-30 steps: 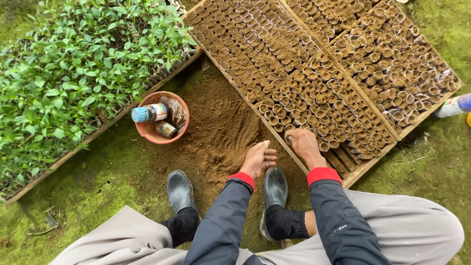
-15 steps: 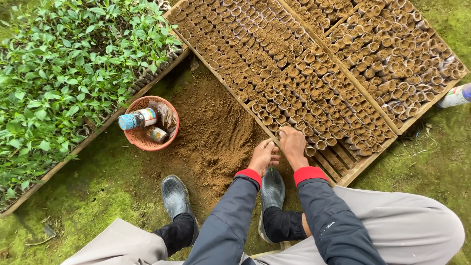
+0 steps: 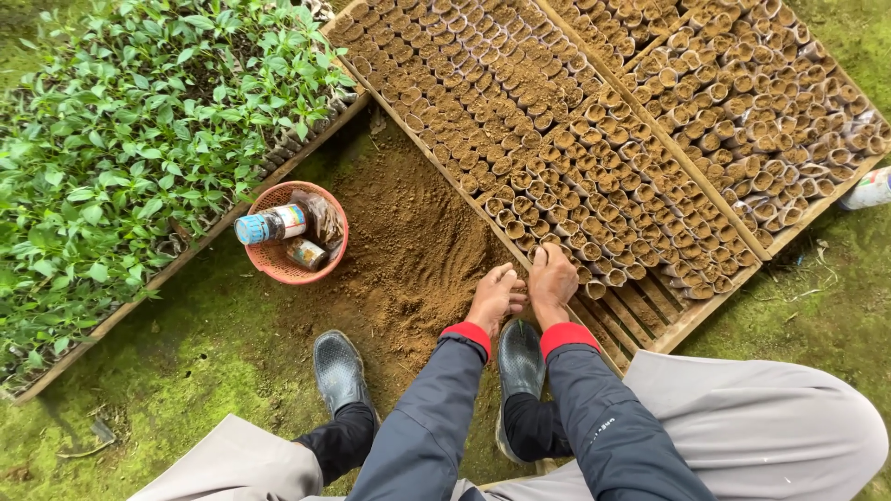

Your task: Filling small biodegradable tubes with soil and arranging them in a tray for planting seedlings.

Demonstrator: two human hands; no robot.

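Observation:
My left hand [image 3: 495, 298] rests on a heap of brown soil [image 3: 408, 269], fingers together, beside the wooden edge of a seedling tray [image 3: 668, 341]. My right hand [image 3: 553, 279] lies right beside it at the tray's near corner, fingers down among the small soil-filled paper pots [image 3: 557, 139]; what it holds, if anything, is hidden. Both sleeves are dark grey with red cuffs. My dark boots [image 3: 341, 371] stand on the mossy ground below.
An orange basket [image 3: 278, 263] with a blue-capped bottle and small containers sits left of the soil. A tray of green seedlings [image 3: 121, 158] fills the left. A second tray of pots [image 3: 770, 102] lies at upper right, a white bottle [image 3: 868, 190] at the right edge.
Both hands have drawn closer together at the tray's near corner. The left hand slid right along the soil toward the right hand.

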